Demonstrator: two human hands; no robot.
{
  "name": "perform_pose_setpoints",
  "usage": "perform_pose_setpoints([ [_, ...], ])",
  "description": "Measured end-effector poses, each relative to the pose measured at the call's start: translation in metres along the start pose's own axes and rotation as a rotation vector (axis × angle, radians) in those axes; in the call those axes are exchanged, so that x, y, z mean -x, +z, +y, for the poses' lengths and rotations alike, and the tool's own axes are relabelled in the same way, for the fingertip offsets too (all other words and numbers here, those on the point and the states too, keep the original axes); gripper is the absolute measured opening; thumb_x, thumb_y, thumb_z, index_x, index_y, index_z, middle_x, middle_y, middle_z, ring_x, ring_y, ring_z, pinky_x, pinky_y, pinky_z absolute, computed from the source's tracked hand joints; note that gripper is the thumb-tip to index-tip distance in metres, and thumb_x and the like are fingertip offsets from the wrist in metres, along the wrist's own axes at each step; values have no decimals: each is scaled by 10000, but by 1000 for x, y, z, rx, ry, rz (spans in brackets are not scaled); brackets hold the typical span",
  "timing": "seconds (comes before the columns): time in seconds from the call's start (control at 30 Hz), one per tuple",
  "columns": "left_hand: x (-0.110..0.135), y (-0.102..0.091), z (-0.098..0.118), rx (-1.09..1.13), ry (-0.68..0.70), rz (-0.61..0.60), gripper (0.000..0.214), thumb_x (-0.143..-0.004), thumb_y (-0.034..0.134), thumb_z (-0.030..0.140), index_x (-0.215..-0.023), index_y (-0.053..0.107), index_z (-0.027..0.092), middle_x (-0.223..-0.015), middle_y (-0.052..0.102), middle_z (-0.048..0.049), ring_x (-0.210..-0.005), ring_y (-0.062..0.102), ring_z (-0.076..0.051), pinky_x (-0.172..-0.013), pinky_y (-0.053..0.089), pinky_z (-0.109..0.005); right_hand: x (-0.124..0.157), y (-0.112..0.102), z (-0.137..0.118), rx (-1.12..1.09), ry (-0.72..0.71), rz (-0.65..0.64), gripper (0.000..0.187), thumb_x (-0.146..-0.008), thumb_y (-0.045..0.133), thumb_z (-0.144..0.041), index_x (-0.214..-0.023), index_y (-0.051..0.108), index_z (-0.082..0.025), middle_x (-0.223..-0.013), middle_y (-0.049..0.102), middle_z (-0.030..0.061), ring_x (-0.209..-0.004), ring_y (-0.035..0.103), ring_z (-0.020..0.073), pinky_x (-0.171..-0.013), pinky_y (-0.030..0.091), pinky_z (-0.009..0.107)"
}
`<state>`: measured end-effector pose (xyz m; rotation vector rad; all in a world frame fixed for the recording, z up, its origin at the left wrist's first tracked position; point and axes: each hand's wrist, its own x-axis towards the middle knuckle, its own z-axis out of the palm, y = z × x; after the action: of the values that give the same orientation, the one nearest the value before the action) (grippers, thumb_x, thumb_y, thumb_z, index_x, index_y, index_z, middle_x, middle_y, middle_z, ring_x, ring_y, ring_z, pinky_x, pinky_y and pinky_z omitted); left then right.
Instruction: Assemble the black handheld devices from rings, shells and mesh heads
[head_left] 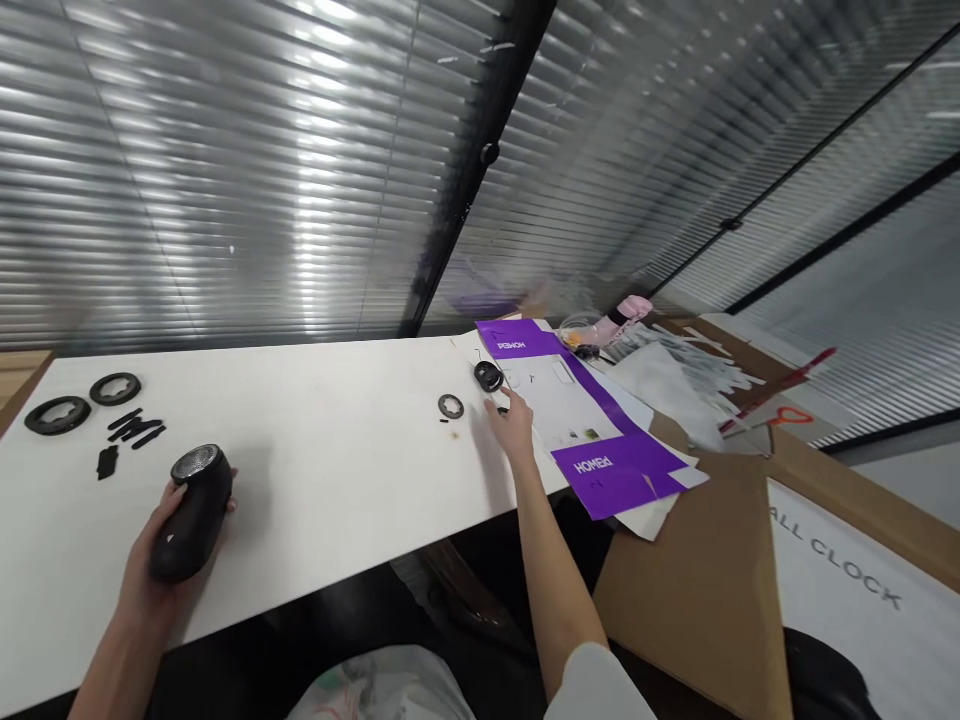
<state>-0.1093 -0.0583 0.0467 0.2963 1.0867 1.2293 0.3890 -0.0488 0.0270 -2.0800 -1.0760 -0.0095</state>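
Note:
My left hand (146,540) is wrapped round a black fabric shaver (191,525), holding it tilted above the white table (322,450) with its round metal mesh head (196,460) facing up. Towards the table's right end, my right hand (514,425) is curled with thumb and forefinger close together. A small dark piece shows between those fingers, too little of it to name. Just beyond the fingertips lies a round black cap-like part (488,376). To the left of that hand rests a thin dark ring (451,406), with a tiny black bit beside it.
Two larger dark rings (58,415) and several black strips (135,428) lie at the table's left. A flattened purple and white box (600,470) overhangs the right end. Beyond are a pink object (630,308), white strips (682,355) and a cardboard carton (697,570). Ribbed glass (225,200) stands behind.

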Motion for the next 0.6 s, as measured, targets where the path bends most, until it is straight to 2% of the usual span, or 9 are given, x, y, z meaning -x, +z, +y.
perform_pose_setpoints([
  [0.1,-6,4,-4,119,-70,-17,427,-790,655,210,-1203,734,138,-1184,769,-171,-705,711,-215,-541,612,-271,-24,-6,8,33,17,-7,688,-905,561,-550,-1411,563,-84,-1407,580,273,-1350,470,411,-1143,368,564],
  [0.2,-5,7,-1,237,-124,15,449,-833,561,202,-1248,714,125,-1125,767,-192,-633,664,-193,-470,567,-257,-46,-3,9,54,14,-30,801,-860,622,-609,-1456,527,-81,-1462,514,292,-1389,435,433,-1153,343,590],
  [0.3,4,14,5,261,-169,55,486,-906,506,233,-1353,663,127,-1065,766,-201,-642,672,-212,-495,588,-291,-58,2,4,46,-13,-57,759,-829,657,-624,-1378,593,-104,-1409,525,268,-1353,474,418,-1136,374,579],
  [0.43,11,23,8,207,-176,104,476,-968,499,254,-1407,627,121,-982,769,-194,-662,707,-238,-532,602,-309,-57,4,-8,-19,-55,-24,588,-839,671,-564,-1250,666,-143,-1302,549,223,-1206,576,366,-1061,462,504],
  [0.53,11,25,8,218,-185,68,431,-983,556,273,-1375,642,118,-942,762,-160,-635,694,-213,-526,580,-283,-52,3,-17,-97,-95,22,571,-885,622,-551,-1283,640,-142,-1287,550,214,-1131,600,336,-1018,493,493],
  [0.6,9,26,6,219,-159,24,425,-985,606,311,-1364,645,125,-957,755,-144,-641,690,-197,-528,566,-268,-42,10,-25,-165,-131,42,584,-919,573,-560,-1331,604,-147,-1258,574,186,-1057,623,300,-966,528,478],
])
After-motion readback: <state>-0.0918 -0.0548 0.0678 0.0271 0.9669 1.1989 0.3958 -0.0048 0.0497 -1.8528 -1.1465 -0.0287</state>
